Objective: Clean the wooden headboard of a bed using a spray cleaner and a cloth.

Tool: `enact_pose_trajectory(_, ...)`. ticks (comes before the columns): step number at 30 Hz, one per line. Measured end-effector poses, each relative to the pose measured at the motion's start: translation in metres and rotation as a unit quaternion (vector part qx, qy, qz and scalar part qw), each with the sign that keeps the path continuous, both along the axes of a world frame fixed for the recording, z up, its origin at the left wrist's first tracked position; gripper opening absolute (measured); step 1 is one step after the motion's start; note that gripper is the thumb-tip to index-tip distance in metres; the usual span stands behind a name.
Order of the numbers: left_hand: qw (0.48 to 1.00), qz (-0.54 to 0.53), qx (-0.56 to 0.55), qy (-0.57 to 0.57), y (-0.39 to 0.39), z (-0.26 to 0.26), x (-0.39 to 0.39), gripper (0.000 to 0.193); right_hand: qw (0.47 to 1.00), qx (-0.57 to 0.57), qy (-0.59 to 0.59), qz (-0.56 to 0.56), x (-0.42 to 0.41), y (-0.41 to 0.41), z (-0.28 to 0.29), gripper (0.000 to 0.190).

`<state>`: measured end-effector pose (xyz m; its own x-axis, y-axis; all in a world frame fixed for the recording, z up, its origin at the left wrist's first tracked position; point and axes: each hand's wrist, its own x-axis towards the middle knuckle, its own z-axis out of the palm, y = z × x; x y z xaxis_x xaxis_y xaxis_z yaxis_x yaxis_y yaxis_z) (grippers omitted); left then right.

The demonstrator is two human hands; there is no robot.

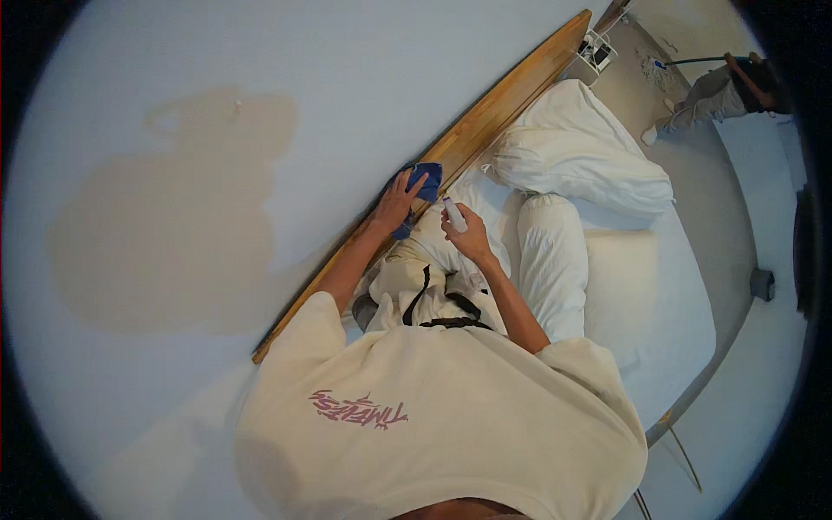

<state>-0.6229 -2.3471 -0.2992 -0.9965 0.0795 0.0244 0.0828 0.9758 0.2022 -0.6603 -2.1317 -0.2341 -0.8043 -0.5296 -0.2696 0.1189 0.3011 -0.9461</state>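
Note:
My left hand (394, 205) lies spread on a crumpled blue cloth (428, 182), pressing it to the wooden headboard (494, 130) of the bed. Just to its right, my right hand (469, 235) is closed around a small white bottle or tube (454, 214) with a purple tip, held close above the bed beside the headboard. The label, if there is one, cannot be read. Part of the cloth hangs below my left hand along the headboard's edge.
White pillows (585, 143) and a white bolster (552, 260) lie on the bed. A white rack (593, 57) stands past the headboard's far end. At the upper right another person (715, 97) holds a mop (658, 68) on the floor. A pale wall (338, 78) rises behind the headboard.

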Motion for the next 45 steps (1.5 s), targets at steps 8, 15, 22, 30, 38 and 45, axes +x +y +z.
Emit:
enact_pose_trajectory(8, 0.990, -0.011, -0.125, 0.064, 0.021, -0.023, -0.077, 0.073, 0.998, 0.011, 0.006, -0.054, -0.002, 0.009, 0.001, 0.022)
enact_pose_trajectory(15, 1.000, -0.004, 0.000, 0.026, 0.009, -0.003, -0.050, 0.073, 0.998, 0.006, -0.025, -0.056, -0.008, 0.014, 0.007, 0.020)
enact_pose_trajectory(22, 0.998, 0.055, -0.025, -0.012, -0.017, -0.006, 0.074, 0.075, 0.997, -0.030, -0.057, -0.042, -0.002, 0.002, 0.010, 0.020)
enact_pose_trajectory(30, 0.999, 0.036, -0.038, 0.010, -0.006, -0.008, 0.035, 0.067, 0.997, -0.049, -0.044, -0.030, 0.002, -0.004, 0.005, 0.022)
enact_pose_trajectory(38, 0.999, 0.027, 0.002, 0.025, 0.019, -0.009, -0.072, 0.070, 0.997, -0.024, -0.030, -0.070, -0.001, 0.010, 0.014, 0.020)
enact_pose_trajectory(45, 0.998, 0.026, 0.059, 0.010, 0.003, -0.004, -0.006, 0.072, 0.997, -0.041, -0.037, -0.053, -0.001, 0.008, 0.018, 0.017)
